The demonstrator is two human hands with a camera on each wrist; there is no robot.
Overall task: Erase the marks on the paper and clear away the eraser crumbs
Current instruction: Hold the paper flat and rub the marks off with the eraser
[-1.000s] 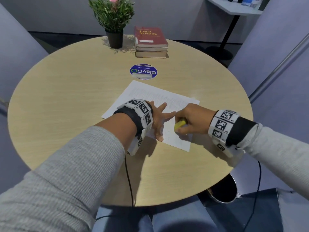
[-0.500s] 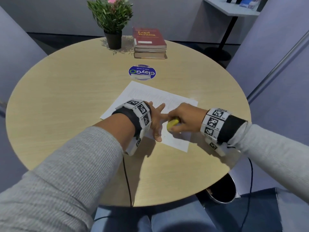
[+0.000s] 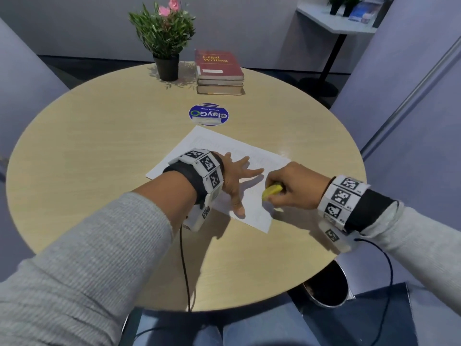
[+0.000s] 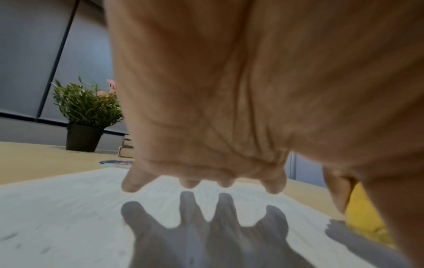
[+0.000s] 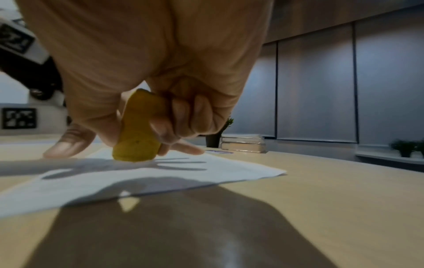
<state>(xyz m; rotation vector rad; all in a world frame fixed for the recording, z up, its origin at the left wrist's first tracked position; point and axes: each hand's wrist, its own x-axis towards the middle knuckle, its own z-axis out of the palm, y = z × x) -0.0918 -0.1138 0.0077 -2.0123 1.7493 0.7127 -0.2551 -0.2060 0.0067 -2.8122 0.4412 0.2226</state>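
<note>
Yellow eraser (image 3: pixel 272 191) in right hand (image 3: pixel 296 187) on paper (image 3: pixel 252 208)

Grey-blue panelled walls (image 3: pixel 249 26) surround a white shelf (image 3: pixel 331 20), floor seemingly dark.

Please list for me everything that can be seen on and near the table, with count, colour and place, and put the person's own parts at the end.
round light wood table: 1, beige, fills the middle of the head view
white sheet of paper: 1, white with faint print, on the table under both hands
yellow eraser: 1, yellow, its end on the paper's near right part
potted green plant with pink flowers: 1, black pot, far edge of the table
stack of books: 3, the top one red, right of the plant
round blue sticker: 1, blue and white, between the books and the paper
round bin: 1, dark inside, on the floor below the table's near right edge
left hand: fingers spread flat on the paper
right hand: grips the eraser
</note>
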